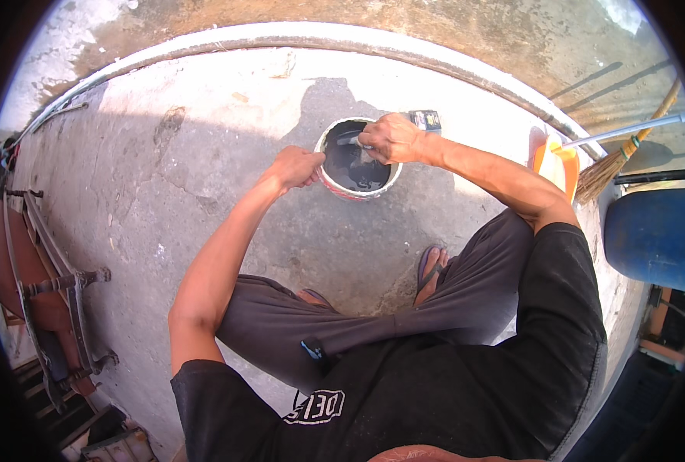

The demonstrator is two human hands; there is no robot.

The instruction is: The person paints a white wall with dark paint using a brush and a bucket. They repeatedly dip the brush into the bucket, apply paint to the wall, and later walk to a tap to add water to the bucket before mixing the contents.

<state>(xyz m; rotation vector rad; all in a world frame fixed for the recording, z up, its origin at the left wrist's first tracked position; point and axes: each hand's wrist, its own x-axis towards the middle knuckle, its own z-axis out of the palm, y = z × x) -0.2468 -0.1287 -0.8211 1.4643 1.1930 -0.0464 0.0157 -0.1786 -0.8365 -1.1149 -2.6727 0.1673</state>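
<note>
A round bucket (358,195) stands on the concrete floor in front of my feet, holding dark grey, wet material (345,164). My left hand (296,167) grips the bucket's left rim between thumb and fingers. Over the right part of the opening, my right hand (393,138) is closed around a tool (351,140) whose pale end shows to the left of the fingers; its kind cannot be told. The lower part of the tool is hidden by the hand or the dark material. A small dark box or packet (425,120) bearing writing lies on the floor just beyond my right wrist.
A pipe (319,43) runs along the foot of the wall. At right are an orange dustpan (556,167) with a long handle, a straw broom (602,173) and a blue plastic barrel (651,234). A metal-framed piece of furniture (65,283) is at left.
</note>
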